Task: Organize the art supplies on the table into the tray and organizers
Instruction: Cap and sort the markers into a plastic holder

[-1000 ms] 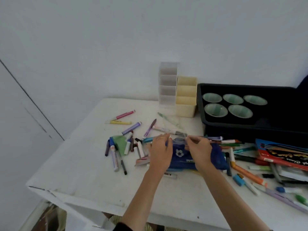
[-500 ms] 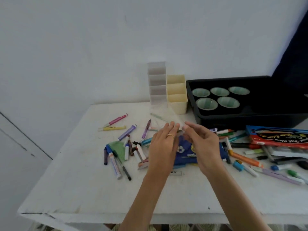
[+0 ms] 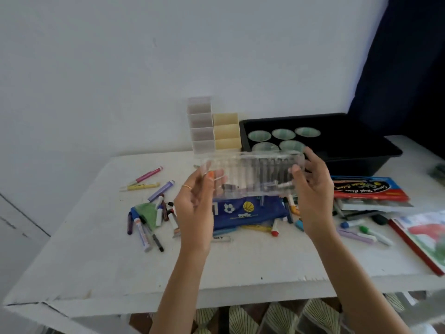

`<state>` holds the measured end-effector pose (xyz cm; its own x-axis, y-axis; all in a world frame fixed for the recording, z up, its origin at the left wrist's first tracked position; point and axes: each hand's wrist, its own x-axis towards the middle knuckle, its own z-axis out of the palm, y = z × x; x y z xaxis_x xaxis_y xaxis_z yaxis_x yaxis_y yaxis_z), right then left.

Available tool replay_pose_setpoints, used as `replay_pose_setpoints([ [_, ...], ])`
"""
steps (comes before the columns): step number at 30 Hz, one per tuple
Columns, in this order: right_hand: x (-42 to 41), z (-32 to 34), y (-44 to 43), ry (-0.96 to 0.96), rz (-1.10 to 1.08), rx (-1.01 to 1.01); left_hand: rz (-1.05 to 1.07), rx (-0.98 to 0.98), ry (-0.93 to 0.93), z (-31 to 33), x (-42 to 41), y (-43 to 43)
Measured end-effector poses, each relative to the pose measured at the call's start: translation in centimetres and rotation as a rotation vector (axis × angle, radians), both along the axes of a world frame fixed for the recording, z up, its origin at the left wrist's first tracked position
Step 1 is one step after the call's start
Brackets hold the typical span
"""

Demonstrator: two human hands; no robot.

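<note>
A clear ribbed plastic marker case (image 3: 252, 174) is held up above the table between both hands. My left hand (image 3: 196, 206) grips its left end and my right hand (image 3: 313, 189) grips its right end. Below it lies a blue pencil pouch (image 3: 248, 213) with ball prints. Loose markers (image 3: 149, 220) lie scattered to the left and more markers (image 3: 361, 231) to the right. At the back stand a clear organizer (image 3: 201, 126), a cream organizer (image 3: 226, 131) and a black tray (image 3: 349, 141) holding several green cups (image 3: 283, 134).
A red and blue marker box (image 3: 368, 190) lies right of the pouch, with a red-edged picture book (image 3: 423, 239) at the far right. A green paper scrap (image 3: 148, 213) sits among the left markers. The white table (image 3: 96, 266) ends at a near edge; a dark curtain (image 3: 409, 68) hangs right.
Both hands have lifted the clear case off the pouch and now hold it up in the air. The view has shifted left and the pouch's prints are uncovered.
</note>
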<state>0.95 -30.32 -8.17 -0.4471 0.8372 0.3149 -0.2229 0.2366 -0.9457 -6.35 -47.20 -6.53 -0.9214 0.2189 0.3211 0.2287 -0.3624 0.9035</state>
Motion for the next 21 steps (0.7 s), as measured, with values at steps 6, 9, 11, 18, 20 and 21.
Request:
replay_pose_setpoints([
  [6,3.1,-2.8,0.6,-0.160,-0.011,0.144,0.068,-0.083,-0.175,-3.6,1.8,-0.2],
  [9,4.4,-5.3,0.5,-0.307,-0.026,0.162,0.191,-0.305,-0.176,-6.4,2.3,-0.7],
  [11,4.9,-7.0,0.2,-0.394,-0.010,0.167,0.267,-0.456,-0.175,-8.2,2.5,-1.1],
  [18,6.4,-10.8,-1.0,-0.603,0.076,0.236,0.329,-0.688,-0.192,-12.0,3.8,-2.4],
  [20,6.4,-11.6,-1.2,-0.639,0.109,0.214,0.343,-0.731,-0.166,-12.4,3.8,-2.7],
  [21,6.3,-11.8,-1.3,-0.649,0.117,0.209,0.347,-0.752,-0.155,-12.6,3.7,-2.8],
])
